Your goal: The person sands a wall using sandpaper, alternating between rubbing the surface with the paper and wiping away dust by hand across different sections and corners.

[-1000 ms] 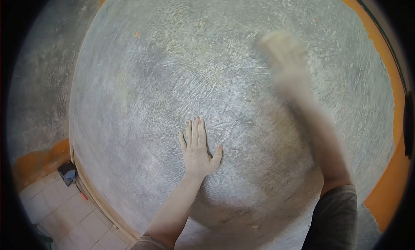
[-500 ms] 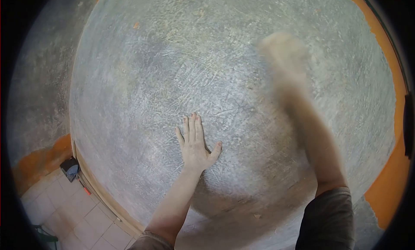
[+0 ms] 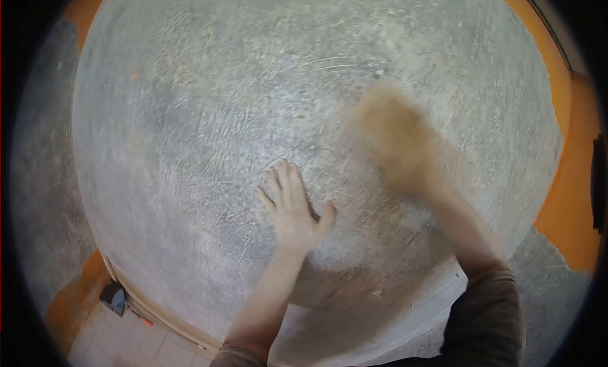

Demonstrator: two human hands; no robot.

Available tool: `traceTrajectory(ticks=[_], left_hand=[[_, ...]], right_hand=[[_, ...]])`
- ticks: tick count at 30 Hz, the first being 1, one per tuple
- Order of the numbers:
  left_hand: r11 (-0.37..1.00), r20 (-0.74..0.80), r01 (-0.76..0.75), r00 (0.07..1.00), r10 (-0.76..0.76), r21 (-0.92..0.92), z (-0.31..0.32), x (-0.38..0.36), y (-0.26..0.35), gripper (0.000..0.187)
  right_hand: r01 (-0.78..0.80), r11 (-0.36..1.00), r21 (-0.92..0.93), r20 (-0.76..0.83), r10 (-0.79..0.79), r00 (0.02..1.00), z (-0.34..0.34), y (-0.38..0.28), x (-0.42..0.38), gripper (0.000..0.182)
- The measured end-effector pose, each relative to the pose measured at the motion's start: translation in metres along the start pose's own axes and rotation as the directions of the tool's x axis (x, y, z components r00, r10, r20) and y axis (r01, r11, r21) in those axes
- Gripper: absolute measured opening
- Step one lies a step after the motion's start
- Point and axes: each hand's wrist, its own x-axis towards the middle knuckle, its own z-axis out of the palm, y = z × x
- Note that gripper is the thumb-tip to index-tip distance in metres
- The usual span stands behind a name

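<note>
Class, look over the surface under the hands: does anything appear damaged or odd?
The grey surface looks scratched: pale, curved streaks break its finish beyond the left hand. Its edge against the orange paint at the right is ragged, not straight. Whether that is damage or unfinished work, I cannot tell.

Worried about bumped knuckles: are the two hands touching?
Apart: the head view shows grey surface between the left hand and the blurred right hand.

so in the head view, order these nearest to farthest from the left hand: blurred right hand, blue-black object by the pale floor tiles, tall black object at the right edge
1. Right hand, upper right of the left hand
2. Blue-black object, lower left, by the tiles
3. Tall black object, far right edge
</note>
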Motion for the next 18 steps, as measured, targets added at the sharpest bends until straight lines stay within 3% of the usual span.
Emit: traceTrajectory(ticks=[2,3,5,6,7,9,10,12,14,16,17,18], left_hand=[[0.991,0.188,-0.111,0.974,0.123,-0.073,0.002,-0.011,0.033,0.095],[0.981,0.280,-0.157,0.942,0.183,-0.113,0.004,-0.018,0.040,0.094],[0.966,0.184,-0.232,0.951,0.250,-0.116,0.021,-0.030,0.037,0.092],[0.955,0.143,-0.267,0.948,0.284,-0.126,0.028,-0.036,0.039,0.092],[0.963,0.109,-0.246,0.960,0.258,-0.114,0.030,-0.036,0.043,0.090],[0.974,0.046,-0.204,0.977,0.209,-0.100,0.031,-0.030,0.057,0.088],[0.974,0.060,-0.202,0.976,0.208,-0.104,0.033,-0.031,0.063,0.089],[0.977,0.061,-0.194,0.978,0.199,-0.087,0.034,-0.024,0.070,0.091],[0.978,0.099,-0.187,0.976,0.196,-0.089,0.035,-0.022,0.075,0.092],[0.973,0.124,-0.217,0.966,0.226,-0.080,0.035,-0.023,0.077,0.093],[0.966,0.121,-0.245,0.960,0.253,-0.077,0.036,-0.023,0.077,0.095],[0.959,0.119,-0.271,0.953,0.279,-0.077,0.037,-0.024,0.079,0.096]], right_hand=[[0.206,0.931,0.300,0.125,-0.253,0.959,-0.006,-0.023,-0.042,0.044],[0.204,0.933,0.295,0.130,-0.251,0.959,-0.012,-0.006,-0.048,0.043],[0.050,0.983,0.178,-0.030,-0.045,0.999,-0.009,0.064,-0.043,0.042],[-0.102,0.986,0.134,-0.179,0.125,0.976,-0.012,0.104,-0.052,0.041],[-0.314,0.949,0.012,-0.217,0.309,0.926,-0.025,0.132,-0.070,0.048],[-0.736,0.676,-0.035,-0.337,0.685,0.646,-0.023,0.167,-0.102,0.050],[-0.779,0.627,0.019,-0.263,0.755,0.601,-0.029,0.147,-0.102,0.052],[-0.710,0.702,-0.053,0.056,0.712,0.700,-0.040,0.079,-0.078,0.055],[-0.391,0.919,-0.045,0.377,0.378,0.846,-0.049,0.011,-0.129,0.055],[-0.109,0.971,-0.212,0.462,0.199,0.864,-0.028,-0.007,-0.197,0.047],[0.031,0.890,-0.455,0.507,0.231,0.831,-0.023,0.010,-0.213,0.043],[-0.104,0.964,-0.245,0.278,0.172,0.945,-0.036,0.049,-0.219,0.043]])
